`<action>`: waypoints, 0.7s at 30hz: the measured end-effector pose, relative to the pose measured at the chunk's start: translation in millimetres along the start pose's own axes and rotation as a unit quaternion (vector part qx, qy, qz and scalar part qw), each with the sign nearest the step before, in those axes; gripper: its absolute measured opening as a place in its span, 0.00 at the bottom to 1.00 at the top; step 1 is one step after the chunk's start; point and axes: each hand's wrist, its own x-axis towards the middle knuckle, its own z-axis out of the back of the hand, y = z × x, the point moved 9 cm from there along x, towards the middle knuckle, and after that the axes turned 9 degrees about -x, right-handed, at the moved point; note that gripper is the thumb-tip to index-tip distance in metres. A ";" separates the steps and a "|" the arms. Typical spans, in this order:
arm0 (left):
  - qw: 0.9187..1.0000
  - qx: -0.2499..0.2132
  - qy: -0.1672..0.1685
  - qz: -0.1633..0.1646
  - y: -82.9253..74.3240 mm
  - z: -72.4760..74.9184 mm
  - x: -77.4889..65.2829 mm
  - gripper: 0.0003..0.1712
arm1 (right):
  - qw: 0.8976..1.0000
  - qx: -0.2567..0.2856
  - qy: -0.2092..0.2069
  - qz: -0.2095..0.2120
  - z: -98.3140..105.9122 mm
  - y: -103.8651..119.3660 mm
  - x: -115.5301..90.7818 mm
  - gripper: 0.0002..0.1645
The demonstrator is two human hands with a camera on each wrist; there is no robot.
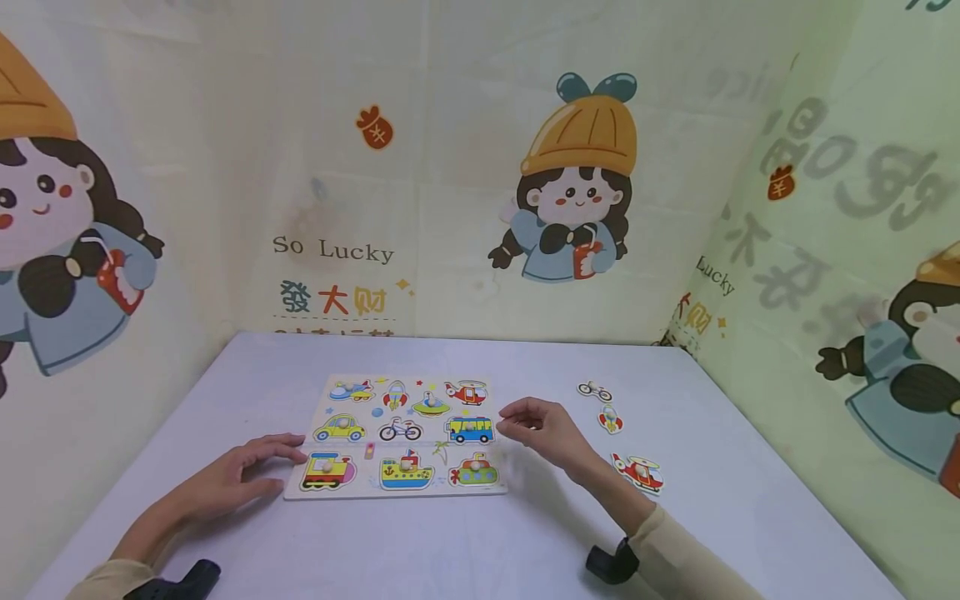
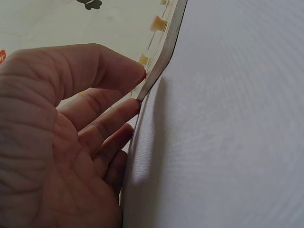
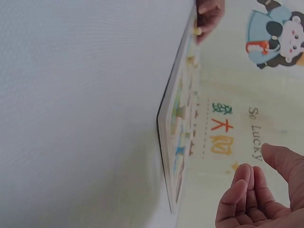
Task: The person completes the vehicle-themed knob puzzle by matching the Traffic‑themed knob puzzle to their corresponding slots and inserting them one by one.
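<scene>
A vehicle peg puzzle board (image 1: 375,492) lies flat on the white table, showing a train (image 1: 327,472), a ship (image 1: 407,473), a submarine (image 1: 476,472), a car (image 1: 339,427), a bus (image 1: 470,430) and other vehicle pictures. At its left edge, my left hand (image 1: 232,475) touches the board with fingertips, thumb apart. In the left wrist view, that hand (image 2: 80,128) meets the board's corner. My right hand (image 1: 551,433) hovers by the right edge, fingers loosely bent. The right wrist view shows a gap between this hand's (image 3: 259,194) thumb and fingers, with nothing held.
Right of the board lie three loose pieces: a bicycle (image 1: 595,391), a rocket (image 1: 610,419) and a helicopter (image 1: 638,473). The white tabletop (image 1: 420,550) is backed by printed cloth walls (image 1: 450,183). Black wrist straps sit at both sleeves.
</scene>
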 end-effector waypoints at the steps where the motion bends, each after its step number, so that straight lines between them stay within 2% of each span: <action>1: 1.000 0.001 -0.002 0.001 0.3 0.1 -0.1 0.18 | 1.000 0.008 -0.002 -0.006 2.3 -1.9 -0.4 0.22; 4: 1.000 0.003 -0.003 -0.002 0.0 0.0 -0.3 0.18 | 0.999 0.031 -0.007 -0.018 9.1 -6.4 -1.4 0.24; 8: 1.000 0.003 -0.006 -0.002 -0.1 0.2 -0.5 0.18 | 0.998 0.053 -0.017 -0.031 18.1 -12.3 -3.2 0.23; 16: 1.000 0.000 -0.003 0.008 1.2 0.6 -1.2 0.17 | 0.996 0.065 -0.043 -0.047 35.4 -24.8 -6.2 0.24; 21: 1.000 -0.003 0.000 0.018 2.7 0.6 -0.6 0.17 | 0.995 0.069 -0.057 -0.042 48.3 -32.3 -6.9 0.24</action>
